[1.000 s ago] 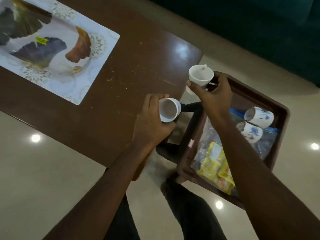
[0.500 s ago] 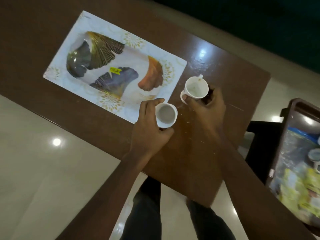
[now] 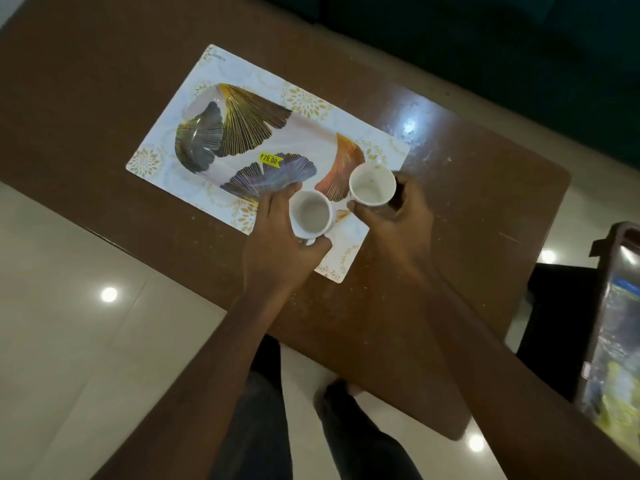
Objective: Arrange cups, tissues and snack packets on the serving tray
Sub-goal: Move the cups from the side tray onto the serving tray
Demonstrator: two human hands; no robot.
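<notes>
A white serving tray (image 3: 242, 77) printed with dark and gold leaves and a yellow price sticker lies on the brown table (image 3: 460, 209). My left hand (image 3: 277, 247) grips a white cup (image 3: 310, 216) over the tray's near right part. My right hand (image 3: 394, 220) grips a second white cup (image 3: 372, 185) over the tray's right end. Both cups are upright and look empty inside. I cannot tell whether either cup touches the tray.
A brown crate (image 3: 613, 323) at the right edge holds clear bags with yellow snack packets (image 3: 620, 396). A black stool (image 3: 554, 317) stands beside it. Pale floor tiles (image 3: 86, 323) lie below; my legs show under the table's near edge.
Both hands carried their cups from beside the brown crate leftward across the table to above the serving tray's right end. The view swung left with them.
</notes>
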